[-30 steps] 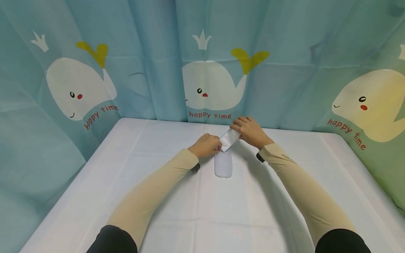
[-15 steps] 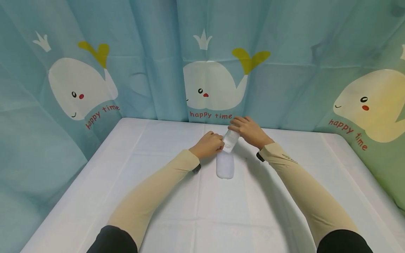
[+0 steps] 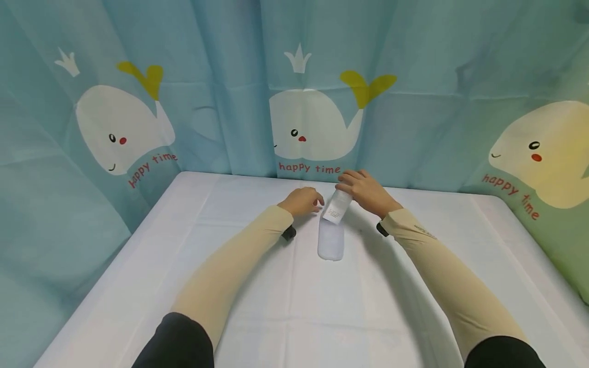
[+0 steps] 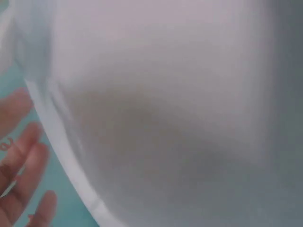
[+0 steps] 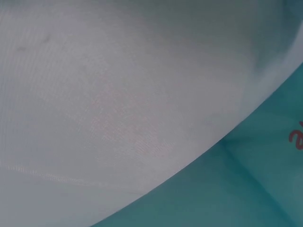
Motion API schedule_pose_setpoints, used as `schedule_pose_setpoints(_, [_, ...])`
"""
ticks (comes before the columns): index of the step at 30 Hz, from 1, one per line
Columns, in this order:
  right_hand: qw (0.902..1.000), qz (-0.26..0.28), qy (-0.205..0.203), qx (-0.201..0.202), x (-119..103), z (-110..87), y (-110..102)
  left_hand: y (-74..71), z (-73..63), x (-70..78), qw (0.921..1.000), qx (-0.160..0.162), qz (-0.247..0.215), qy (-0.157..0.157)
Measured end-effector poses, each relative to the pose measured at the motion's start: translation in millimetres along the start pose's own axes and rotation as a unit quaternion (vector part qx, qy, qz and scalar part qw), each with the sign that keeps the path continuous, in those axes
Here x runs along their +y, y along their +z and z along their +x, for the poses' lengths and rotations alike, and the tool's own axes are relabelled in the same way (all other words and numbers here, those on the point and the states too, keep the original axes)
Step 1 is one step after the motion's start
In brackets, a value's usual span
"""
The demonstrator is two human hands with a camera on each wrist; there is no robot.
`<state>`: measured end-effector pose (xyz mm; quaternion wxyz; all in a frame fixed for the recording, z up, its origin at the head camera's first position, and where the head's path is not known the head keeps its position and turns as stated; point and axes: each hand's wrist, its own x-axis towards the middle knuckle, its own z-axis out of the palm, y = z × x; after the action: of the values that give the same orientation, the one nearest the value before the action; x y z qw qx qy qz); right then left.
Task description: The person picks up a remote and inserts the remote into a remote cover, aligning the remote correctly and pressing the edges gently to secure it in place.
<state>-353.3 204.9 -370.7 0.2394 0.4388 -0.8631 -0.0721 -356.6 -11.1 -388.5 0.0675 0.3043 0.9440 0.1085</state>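
In the head view, my right hand [image 3: 365, 193] grips the upper end of a small white box [image 3: 338, 207] with small print on its lower part. The box is tilted, and its lower end overlaps a pale, translucent, flat piece with rounded corners [image 3: 331, 243] on the table. My left hand [image 3: 303, 201] is just left of the box, with a small gap between its fingertips and it. Loosely extended fingers [image 4: 28, 175] of the left hand show at the edge of the left wrist view. My right hand is out of the right wrist view.
A white cloth covers the table [image 3: 257, 286]. Behind and along both sides hangs a blue-green curtain [image 3: 221, 117] printed with whales, close to the table's back edge [image 3: 221, 176].
My left hand has let go of the box's lower end and drawn slightly left, its fingers loosening. The box has swung more upright in my right hand. The head view has shifted a little.
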Motion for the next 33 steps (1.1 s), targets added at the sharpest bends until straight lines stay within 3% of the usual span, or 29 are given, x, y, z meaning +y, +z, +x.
schedule_pose_setpoints(3, [0.9999,0.005,-0.004,0.012,0,-3.5,1,2.9,11.1,3.7,0.9985,-0.038,-0.037,-0.014])
schedule_pose_setpoints(9, [0.9996,0.019,-0.003,0.020,-1,-7.1,0,11.0,21.4,6.7,0.9973,-0.039,-0.059,-0.021])
schedule_pose_setpoints(19, [0.9993,0.019,0.001,-0.033,1,-7.4,-9,6.7,13.0,8.3,0.9990,-0.003,-0.001,-0.045])
schedule_pose_setpoints(25, [0.9985,0.029,0.002,-0.047,1,-4.6,-13,3.2,7.7,11.3,0.9976,0.038,0.000,-0.058])
schedule_pose_setpoints(33, [0.9962,0.044,0.021,-0.072,1,-2.4,-16,2.0,4.9,16.6,0.9951,0.074,0.034,-0.055])
